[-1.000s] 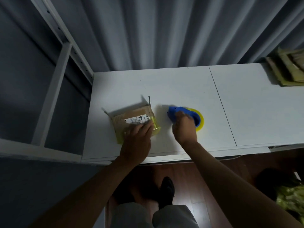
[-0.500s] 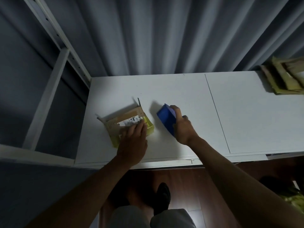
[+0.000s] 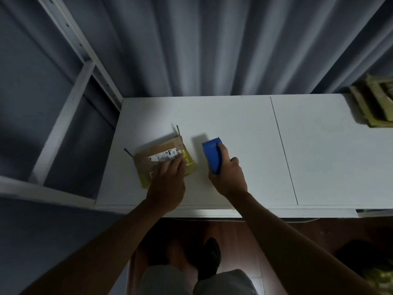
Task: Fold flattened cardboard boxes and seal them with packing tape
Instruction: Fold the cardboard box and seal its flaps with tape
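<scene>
Flattened cardboard (image 3: 378, 105) is lying stacked at the far right of the white surface (image 3: 234, 124), grey curtain (image 3: 202, 45) hanging behind. The left hand (image 3: 168, 184) is pressing flat fingers on the small cardboard box (image 3: 157, 158) near the front edge; just beside it, the right hand (image 3: 228, 177) is gripping the blue tape dispenser (image 3: 212, 154).

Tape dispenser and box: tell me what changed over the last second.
The right hand took hold of the blue tape dispenser and tipped it up from lying flat, so the yellow roll no longer shows. The left hand stayed pressed flat on the cardboard box, which kept its place on the white table.
</scene>
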